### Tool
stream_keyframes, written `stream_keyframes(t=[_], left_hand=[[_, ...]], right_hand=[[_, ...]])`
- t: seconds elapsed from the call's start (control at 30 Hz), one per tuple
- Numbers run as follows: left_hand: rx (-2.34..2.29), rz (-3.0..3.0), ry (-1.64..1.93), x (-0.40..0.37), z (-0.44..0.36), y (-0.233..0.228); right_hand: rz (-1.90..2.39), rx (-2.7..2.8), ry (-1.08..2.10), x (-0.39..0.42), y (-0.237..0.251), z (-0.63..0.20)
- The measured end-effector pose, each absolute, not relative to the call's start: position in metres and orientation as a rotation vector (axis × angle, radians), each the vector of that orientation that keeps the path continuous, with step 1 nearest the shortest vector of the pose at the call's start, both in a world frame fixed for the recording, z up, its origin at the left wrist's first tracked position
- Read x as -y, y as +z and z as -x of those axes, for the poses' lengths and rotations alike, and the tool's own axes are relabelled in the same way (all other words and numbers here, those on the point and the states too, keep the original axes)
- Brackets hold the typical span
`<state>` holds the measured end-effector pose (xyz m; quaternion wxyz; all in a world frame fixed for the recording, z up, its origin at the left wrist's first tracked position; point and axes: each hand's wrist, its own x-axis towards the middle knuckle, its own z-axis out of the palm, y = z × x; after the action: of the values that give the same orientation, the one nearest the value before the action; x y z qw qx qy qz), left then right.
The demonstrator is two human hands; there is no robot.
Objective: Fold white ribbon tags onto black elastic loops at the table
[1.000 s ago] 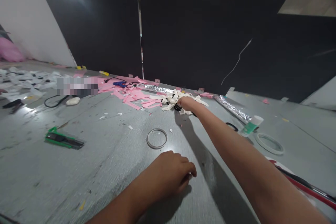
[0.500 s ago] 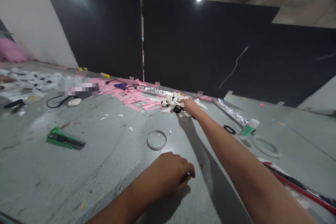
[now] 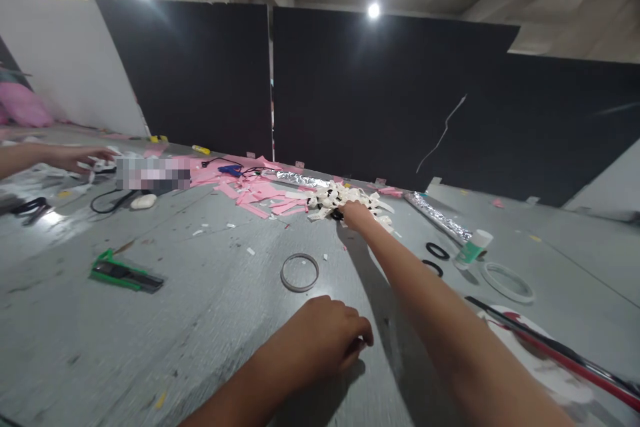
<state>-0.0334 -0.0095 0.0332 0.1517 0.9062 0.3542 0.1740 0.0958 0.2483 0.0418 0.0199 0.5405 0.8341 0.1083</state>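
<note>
My right hand (image 3: 356, 215) reaches forward to a heap of white strips with black bits (image 3: 333, 195). Its fingers are bent down at the near edge of the heap, where a black ring (image 3: 337, 215) shows beside them; what they grip, if anything, is hidden. Close to me, my left hand (image 3: 327, 333) rests low over the grey tabletop (image 3: 215, 320), fingers curled inward, their inner side out of sight. Beyond the left hand lies a thin grey ring (image 3: 300, 272), apart from it.
A green-and-black box cutter (image 3: 125, 273) lies left. Another person's hand (image 3: 90, 158) is at white scraps, far left. Pink strips (image 3: 250, 193) and foil-wrapped bars (image 3: 440, 217) lie at the back. To the right are black rings (image 3: 437, 251), a green-white bottle (image 3: 474, 248) and a white ring (image 3: 507, 281).
My right hand has shifted slightly down and left at the heap's edge. Another person's hand has come in at far left. A second black ring now shows beside my right arm.
</note>
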Motion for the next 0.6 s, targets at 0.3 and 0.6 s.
stream_keyframes(t=[0.3, 0.6], left_hand=[[-1.024, -2.614, 0.446, 0.009, 0.032, 0.032], [-1.025, -2.604, 0.453, 0.012, 0.031, 0.031]], right_hand=[[-1.698, -2.614, 0.387, -0.246, 0.024, -0.092], [-1.836, -2.689, 0.345, -0.243, 0.052, -0.098]])
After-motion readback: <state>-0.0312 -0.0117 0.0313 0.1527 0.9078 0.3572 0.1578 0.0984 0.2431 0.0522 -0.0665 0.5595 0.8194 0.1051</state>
